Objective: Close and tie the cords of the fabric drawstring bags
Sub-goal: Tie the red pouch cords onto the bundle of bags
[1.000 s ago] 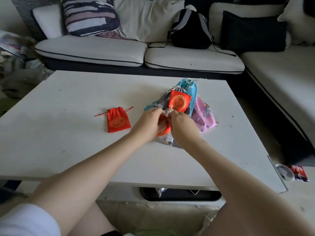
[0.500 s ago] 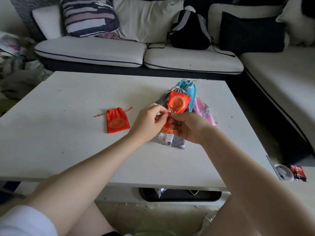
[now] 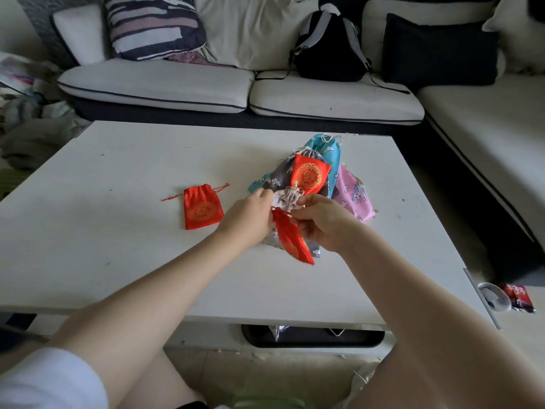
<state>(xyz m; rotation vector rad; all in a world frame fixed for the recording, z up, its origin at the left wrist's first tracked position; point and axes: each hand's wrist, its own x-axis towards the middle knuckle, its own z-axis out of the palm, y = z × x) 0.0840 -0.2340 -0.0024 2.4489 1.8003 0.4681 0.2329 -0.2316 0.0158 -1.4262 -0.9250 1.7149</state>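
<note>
A small red drawstring bag (image 3: 292,240) with gold print hangs between my hands above the white table (image 3: 132,160). My left hand (image 3: 249,216) and my right hand (image 3: 320,221) each pinch its cord at the gathered mouth. Behind them lies a pile of bags: a white printed one (image 3: 287,199), a grey one (image 3: 280,177), another red one with a gold medallion (image 3: 309,172), a blue one (image 3: 330,149) and a pink one (image 3: 352,196). A separate red bag (image 3: 203,207), cinched, lies alone to the left.
A white sofa (image 3: 177,84) with cushions and a black backpack (image 3: 328,51) runs behind and to the right of the table. A clear lid (image 3: 494,296) and a red packet (image 3: 519,296) sit off the table's right edge. A dark tray slot (image 3: 312,335) opens under the table front.
The small red bag has been lifted off the pile and drawn toward me; it now hangs from its mouth between both hands, which have moved slightly apart.
</note>
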